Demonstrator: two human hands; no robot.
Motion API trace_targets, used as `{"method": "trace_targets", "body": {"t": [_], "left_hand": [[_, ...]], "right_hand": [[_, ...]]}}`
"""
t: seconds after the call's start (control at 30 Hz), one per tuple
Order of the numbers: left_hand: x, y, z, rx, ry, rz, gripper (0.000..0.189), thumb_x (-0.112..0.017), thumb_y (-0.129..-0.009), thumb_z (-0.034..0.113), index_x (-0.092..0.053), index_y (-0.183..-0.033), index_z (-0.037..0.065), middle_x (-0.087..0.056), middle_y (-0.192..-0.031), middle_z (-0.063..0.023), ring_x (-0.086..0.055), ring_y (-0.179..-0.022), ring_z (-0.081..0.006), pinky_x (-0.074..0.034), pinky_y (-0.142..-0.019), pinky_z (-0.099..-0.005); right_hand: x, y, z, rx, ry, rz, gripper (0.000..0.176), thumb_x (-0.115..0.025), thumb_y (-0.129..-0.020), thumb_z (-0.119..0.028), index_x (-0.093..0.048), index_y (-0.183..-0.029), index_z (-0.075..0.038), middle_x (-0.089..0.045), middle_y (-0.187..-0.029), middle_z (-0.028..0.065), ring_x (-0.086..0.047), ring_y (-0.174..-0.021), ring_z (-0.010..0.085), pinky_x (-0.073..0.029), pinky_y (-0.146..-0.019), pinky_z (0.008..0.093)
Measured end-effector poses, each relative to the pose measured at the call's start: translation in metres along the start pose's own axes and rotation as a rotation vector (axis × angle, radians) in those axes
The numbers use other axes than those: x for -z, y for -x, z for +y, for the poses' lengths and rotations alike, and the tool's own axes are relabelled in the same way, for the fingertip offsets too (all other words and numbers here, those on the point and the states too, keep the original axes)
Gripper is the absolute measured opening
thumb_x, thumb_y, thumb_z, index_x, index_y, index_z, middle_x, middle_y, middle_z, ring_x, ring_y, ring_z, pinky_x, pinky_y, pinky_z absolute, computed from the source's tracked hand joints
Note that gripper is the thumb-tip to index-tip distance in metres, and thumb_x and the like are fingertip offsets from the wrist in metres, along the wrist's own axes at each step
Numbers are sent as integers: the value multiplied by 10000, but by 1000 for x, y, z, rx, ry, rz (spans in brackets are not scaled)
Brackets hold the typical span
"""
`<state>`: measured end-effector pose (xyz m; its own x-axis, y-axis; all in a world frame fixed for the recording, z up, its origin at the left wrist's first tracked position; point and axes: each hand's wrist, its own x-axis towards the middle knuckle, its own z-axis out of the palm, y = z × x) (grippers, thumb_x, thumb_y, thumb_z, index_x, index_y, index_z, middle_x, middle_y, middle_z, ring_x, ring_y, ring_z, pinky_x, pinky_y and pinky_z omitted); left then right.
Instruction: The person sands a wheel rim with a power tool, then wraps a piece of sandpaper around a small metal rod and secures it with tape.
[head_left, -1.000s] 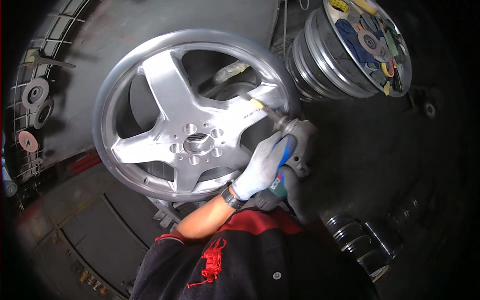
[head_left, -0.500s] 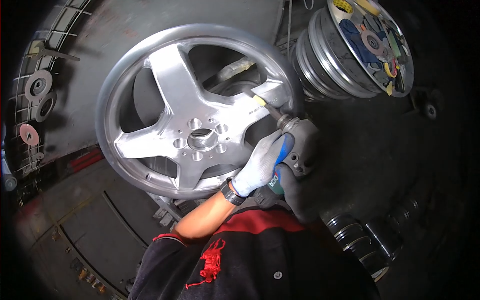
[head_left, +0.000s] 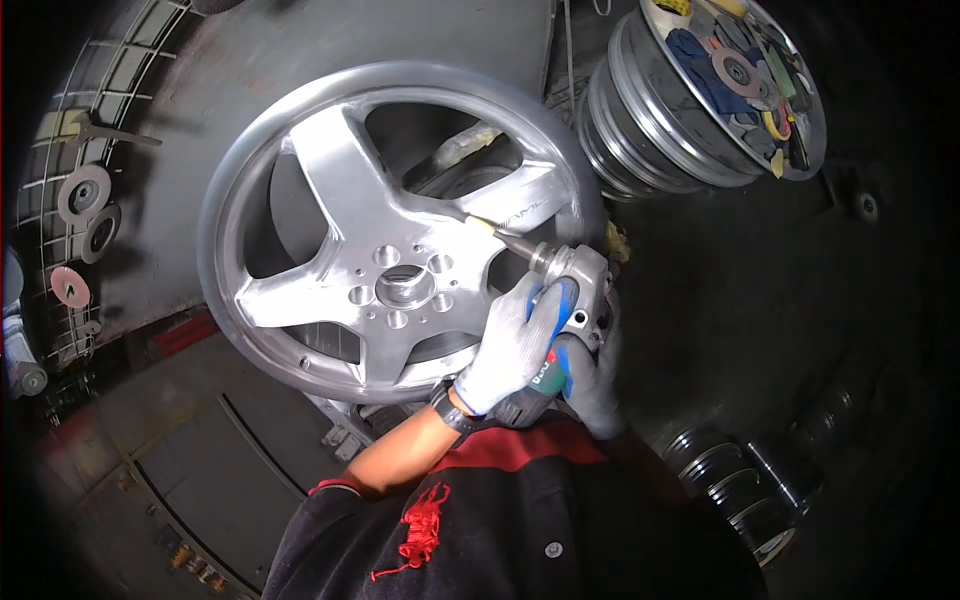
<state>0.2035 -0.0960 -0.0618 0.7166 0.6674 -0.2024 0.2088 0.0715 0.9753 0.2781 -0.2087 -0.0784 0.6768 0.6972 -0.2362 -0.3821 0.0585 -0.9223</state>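
A bare silver alloy wheel [head_left: 340, 180] with wide spokes lies face up before me. My left hand [head_left: 515, 345], in a white and blue work glove, is wrapped round the near side of a power grinder [head_left: 582, 270]. My right hand [head_left: 600, 385], in a shadowed grey and blue glove, grips the grinder's other side, its fingers partly hidden. From the grinder's metal head a thin shaft [head_left: 517, 243] points up and left. Its yellow tip [head_left: 481, 226] is at the edge of the right-hand spoke, close to the hub. Dark lettering [head_left: 525, 214] marks that spoke.
Stacked wheels [head_left: 640, 110] at the upper right carry abrasive discs [head_left: 736, 73], cloths and tape. More discs [head_left: 84, 194] hang on a wire rack [head_left: 112, 97] at the left. Dark shiny cylinders [head_left: 715, 475] stand at the lower right.
The grinder's tip has moved left and down, from the outer part of the spoke towards the hub. Both hands have moved with the grinder, and the view has shifted slightly.
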Motion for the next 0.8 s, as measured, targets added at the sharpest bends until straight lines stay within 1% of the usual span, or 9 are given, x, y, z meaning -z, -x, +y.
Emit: {"method": "trace_targets", "body": {"t": [0.17,0.23,0.27,0.33,0.37,0.43,0.57,0.67,0.8], "left_hand": [[-25,-27,8,-60,-165,-148,190,-574,-1060,204,-652,-1095,34,-606,-903,-213,-646,-775,-416,-501,-647,-460],[-37,-41,6,-1,-109,-137,207,-586,-1055,237,-659,-1071,45,-617,-901,-209,-661,-779,-406,-510,-656,-474],[-39,-46,6,-156,-255,-172,219,-572,-1056,231,-643,-1079,25,-612,-887,-206,-663,-781,-389,-502,-667,-453],[-44,-51,6,-309,-402,-203,232,-558,-1057,224,-627,-1087,6,-608,-873,-202,-666,-783,-371,-495,-678,-433],[-49,-52,5,-160,-368,-216,233,-557,-1060,237,-637,-1089,20,-602,-887,-204,-665,-791,-389,-498,-674,-445],[-53,-53,4,136,-295,-240,237,-555,-1067,262,-656,-1093,49,-589,-915,-208,-662,-806,-424,-504,-666,-469],[-42,-44,6,52,-370,-241,260,-560,-1070,289,-661,-1073,49,-590,-882,-208,-666,-799,-419,-507,-670,-467],[-32,-33,15,157,-232,-188,291,-583,-1061,315,-649,-1046,33,-609,-840,-207,-667,-789,-410,-503,-663,-463],[-22,-21,1,188,-209,-121,382,-643,-1019,383,-618,-958,7,-643,-770,-222,-677,-759,-439,-508,-647,-468]], "right_hand": [[43,-6,14,-37,140,-4,555,-691,-915,-200,-532,-1399,22,-601,-1340,154,-590,-1261,255,-485,-1058,398],[61,-5,20,68,491,2,493,-676,-946,-161,-540,-1386,15,-595,-1385,176,-596,-1267,301,-493,-1052,419],[70,-10,27,119,465,-70,433,-583,-1034,-200,-539,-1408,14,-574,-1433,194,-584,-1302,318,-476,-1083,428],[67,-19,16,271,622,-80,457,-634,-1003,-157,-527,-1418,3,-584,-1397,179,-597,-1274,292,-492,-1054,419],[66,-21,13,425,776,-94,498,-684,-972,-114,-514,-1428,-8,-593,-1361,163,-610,-1245,265,-508,-1024,410],[70,-20,30,321,669,-65,500,-694,-967,-115,-519,-1423,-11,-598,-1356,154,-616,-1236,261,-511,-1019,402],[62,-8,44,71,544,-42,486,-690,-971,-120,-529,-1417,-12,-605,-1354,149,-616,-1237,246,-512,-1018,377],[68,3,67,98,521,-29,429,-742,-928,-118,-587,-1318,-29,-557,-1387,214,-604,-1248,366,-513,-1022,476],[63,20,78,194,654,8,348,-751,-910,-85,-619,-1229,-48,-542,-1340,269,-602,-1215,421,-520,-997,499]]}}
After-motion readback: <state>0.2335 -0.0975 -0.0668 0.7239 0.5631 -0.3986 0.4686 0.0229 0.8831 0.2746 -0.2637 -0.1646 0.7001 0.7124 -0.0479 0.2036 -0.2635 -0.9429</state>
